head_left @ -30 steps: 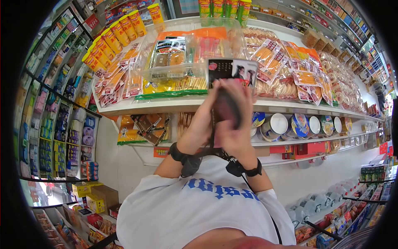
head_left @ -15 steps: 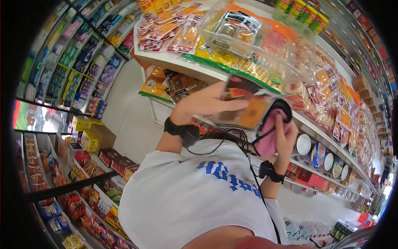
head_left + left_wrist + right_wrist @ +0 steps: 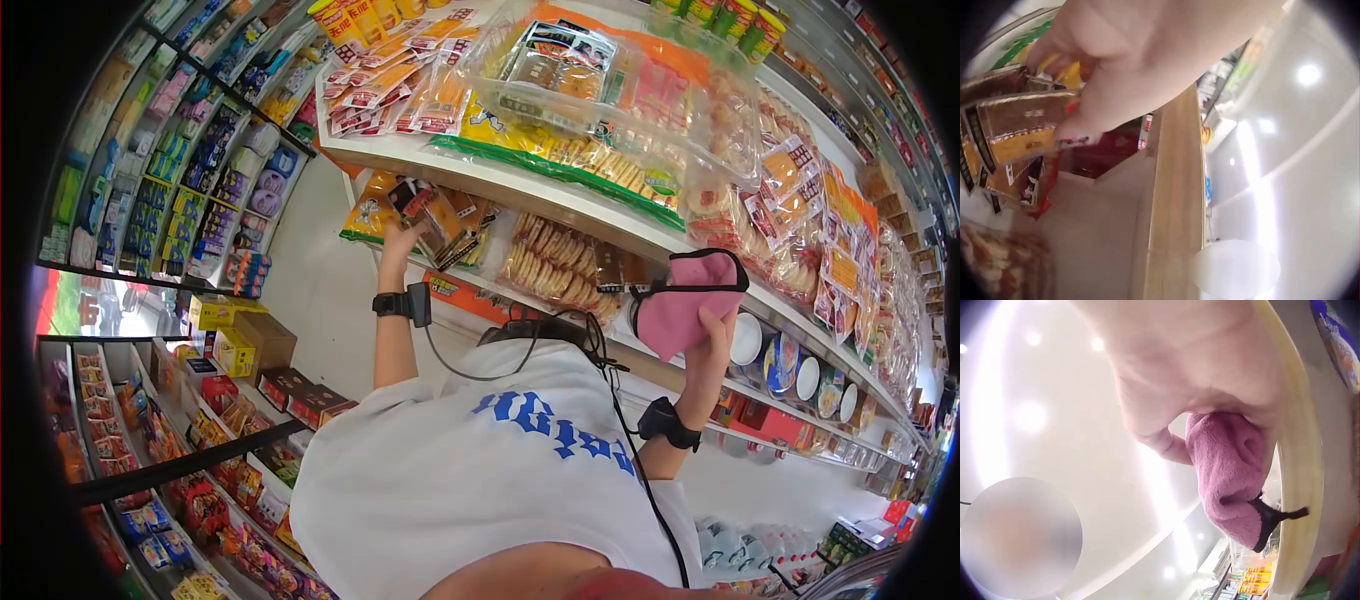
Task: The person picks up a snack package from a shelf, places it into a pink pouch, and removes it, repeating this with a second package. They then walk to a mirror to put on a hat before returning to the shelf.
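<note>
At the left end of the lower shelf, my left hand (image 3: 402, 240) pinches a flat clear snack packet (image 3: 1025, 131) with a dark printed top. The thumb lies on its face, and the fingers are partly hidden behind it. Similar packets (image 3: 470, 212) lie beside and under it, close to a yellow-and-green bag (image 3: 370, 210). My right hand (image 3: 712, 345) grips a pink cloth (image 3: 690, 310) with black edging and a black cord, held up before the shelf edge. In the right wrist view the cloth (image 3: 1229, 469) bunches out of the curled hand.
Above, the upper shelf (image 3: 400, 157) carries packets, a clear plastic tray (image 3: 640, 130) and yellow cans (image 3: 345, 20). Bagged round biscuits (image 3: 560, 265) sit right of the left hand. Lidded tubs (image 3: 745, 340) line the lower shelf near the right hand. Thin black cables (image 3: 600, 380) hang across the shirt.
The left hand has carried the snack packet from in front of the chest to the lower shelf on the left. The right hand keeps the pink cloth, now away from the packet. The view has turned.
</note>
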The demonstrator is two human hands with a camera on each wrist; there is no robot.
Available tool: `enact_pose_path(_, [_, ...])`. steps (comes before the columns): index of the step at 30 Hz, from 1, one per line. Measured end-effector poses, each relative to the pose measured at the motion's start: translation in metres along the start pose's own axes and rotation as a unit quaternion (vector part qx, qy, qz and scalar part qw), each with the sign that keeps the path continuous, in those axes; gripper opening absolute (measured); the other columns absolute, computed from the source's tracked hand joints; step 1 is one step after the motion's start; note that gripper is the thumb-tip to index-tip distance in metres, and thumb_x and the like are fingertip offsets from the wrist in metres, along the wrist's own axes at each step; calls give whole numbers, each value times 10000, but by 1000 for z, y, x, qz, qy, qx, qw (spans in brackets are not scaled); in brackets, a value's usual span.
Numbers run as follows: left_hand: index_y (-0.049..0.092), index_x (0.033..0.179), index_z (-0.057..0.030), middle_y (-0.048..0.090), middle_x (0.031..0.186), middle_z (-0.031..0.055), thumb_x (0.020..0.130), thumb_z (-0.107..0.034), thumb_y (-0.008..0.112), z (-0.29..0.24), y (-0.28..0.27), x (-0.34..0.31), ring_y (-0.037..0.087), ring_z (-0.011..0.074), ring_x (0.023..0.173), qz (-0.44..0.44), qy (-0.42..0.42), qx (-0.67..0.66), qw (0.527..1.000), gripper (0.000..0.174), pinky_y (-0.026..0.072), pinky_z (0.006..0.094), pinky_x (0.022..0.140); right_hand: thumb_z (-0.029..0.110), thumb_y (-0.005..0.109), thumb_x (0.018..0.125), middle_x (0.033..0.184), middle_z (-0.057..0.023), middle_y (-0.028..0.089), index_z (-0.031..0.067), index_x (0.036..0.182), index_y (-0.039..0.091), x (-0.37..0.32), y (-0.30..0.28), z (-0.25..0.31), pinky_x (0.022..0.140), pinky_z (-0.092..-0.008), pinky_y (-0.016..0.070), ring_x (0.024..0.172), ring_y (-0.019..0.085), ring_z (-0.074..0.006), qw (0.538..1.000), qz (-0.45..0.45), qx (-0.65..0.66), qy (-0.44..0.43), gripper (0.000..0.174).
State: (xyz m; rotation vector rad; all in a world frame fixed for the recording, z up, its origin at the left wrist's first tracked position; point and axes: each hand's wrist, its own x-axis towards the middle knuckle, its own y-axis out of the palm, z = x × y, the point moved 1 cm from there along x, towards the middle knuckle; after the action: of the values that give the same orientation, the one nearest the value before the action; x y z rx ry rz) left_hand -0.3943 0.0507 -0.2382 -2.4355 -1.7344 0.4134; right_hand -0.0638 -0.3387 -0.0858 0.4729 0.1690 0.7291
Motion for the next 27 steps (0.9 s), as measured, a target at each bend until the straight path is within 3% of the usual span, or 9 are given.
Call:
enact_pose_path(2, [631, 1144, 21, 708, 988, 95, 865, -93, 687, -16, -4, 8, 684, 168, 845, -47, 89, 220, 970, 307, 547, 318, 755, 73, 623, 879, 1419, -104, 453, 26, 1487, 321, -2, 2, 4, 1073, -350, 363, 1277, 462, -209, 1000, 13, -9, -12, 681])
enact_pose_path(6, [645, 1105, 1, 699, 888, 64, 939, -195, 639, -118, 0, -32, 681, 113, 800, 240, -24, 92, 966, 257, 514, 242, 639, 2, 617, 875, 1357, -95, 504, -16, 1406, 436, -6, -6, 9, 1040, -308, 374, 1217, 501, -175, 993, -17, -113, -41, 561])
enact_pose_path(9, [645, 1076, 2, 692, 873, 57, 962, -177, 616, -208, 26, -77, 674, 122, 770, 403, 44, 56, 912, 214, 477, 217, 619, 14, 609, 925, 1212, -64, 591, -44, 1288, 558, 1, -6, 14, 965, -258, 408, 1097, 545, -121, 977, -7, -196, -86, 372])
enact_pose_path(12, [658, 1045, 0, 687, 849, 54, 977, -155, 597, -262, 54, -93, 654, 105, 758, 364, 143, 13, 920, 179, 455, 210, 602, 104, 611, 971, 1089, -36, 643, -42, 1250, 583, 0, 3, 18, 903, -244, 441, 997, 567, -94, 959, -14, -258, -113, 316])
enact_pose_path(17, [676, 1004, 10, 677, 805, 49, 986, -195, 588, -326, 114, -49, 638, 124, 730, 225, 365, -51, 902, 224, 478, 264, 641, 167, 546, 1020, 1104, -46, 652, -38, 1298, 556, -3, 10, 27, 877, -242, 454, 994, 571, -82, 966, -26, -236, -106, 346])
enact_pose_path(20, [676, 1037, 8, 691, 843, 74, 953, -259, 631, -343, 142, 16, 639, 118, 742, 188, 403, 98, 890, 283, 489, 276, 668, 203, 512, 1037, 1158, -64, 640, -36, 1327, 536, -9, 8, 33, 919, -252, 437, 1043, 562, -100, 961, -68, -230, -138, 376])
enact_pose_path(23, [672, 1061, 11, 704, 844, 84, 872, -341, 707, -340, 166, 85, 658, 139, 732, 101, 340, 439, 826, 401, 505, 293, 663, 223, 499, 1036, 1258, -89, 592, -35, 1377, 487, -20, -3, 32, 998, -272, 389, 1146, 525, -131, 969, -101, -182, -136, 427])
enact_pose_path(26, [701, 973, 37, 714, 887, 224, 730, -491, 765, -320, 178, 104, 709, 316, 818, 217, 254, 403, 852, 585, 542, 392, 717, 206, 542, 955, 1413, -120, 470, -35, 1463, 350, -35, -19, 32, 1095, -310, 303, 1295, 435, -186, 988, -96, -20, -118, 594])
enact_pose_path(27, [700, 963, 37, 711, 888, 234, 723, -474, 768, -305, 177, 120, 707, 329, 820, 199, 308, 408, 836, 568, 542, 398, 713, 207, 540, 939, 1415, -126, 468, -29, 1471, 335, -41, -26, 33, 1090, -317, 320, 1289, 451, -195, 987, -82, -17, -136, 617])
